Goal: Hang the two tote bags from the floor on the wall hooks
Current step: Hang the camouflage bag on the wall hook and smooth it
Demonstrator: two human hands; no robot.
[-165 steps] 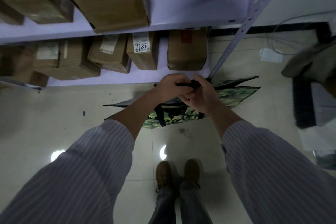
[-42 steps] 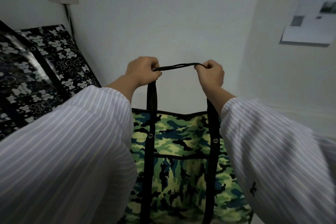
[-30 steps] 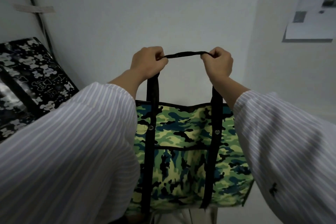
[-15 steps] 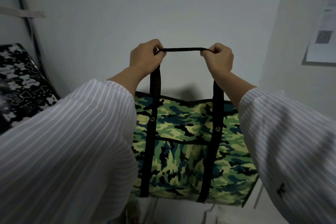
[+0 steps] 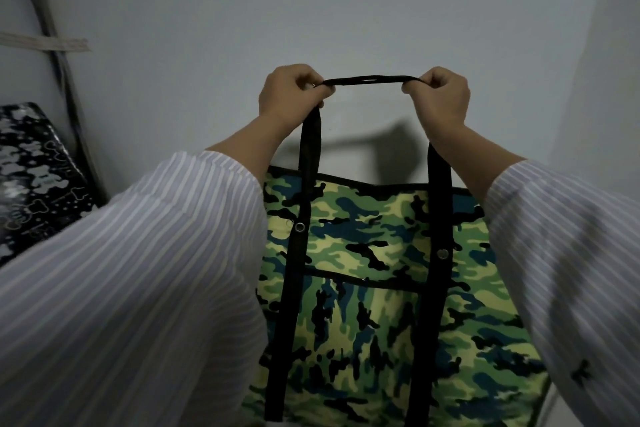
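A green camouflage tote bag [image 5: 381, 288] with black straps hangs in front of a pale wall, held up by its handles. My left hand [image 5: 287, 94] grips the left end of the black handle loop [image 5: 367, 81] and my right hand [image 5: 440, 97] grips the right end, so the loop is stretched flat between them. A second tote bag [image 5: 34, 177], black with a white bear print, hangs against the wall at the far left. No hook is visible in this view.
A dark vertical cable or pipe [image 5: 59, 63] runs down the wall at the left, with a strip of tape [image 5: 45, 44] across it. A wall corner [image 5: 595, 80] stands at the right.
Since the floor pickup, I have raised the camouflage bag in front of the wall. Over the last second my view has shifted right and the black bag has slid toward the left edge.
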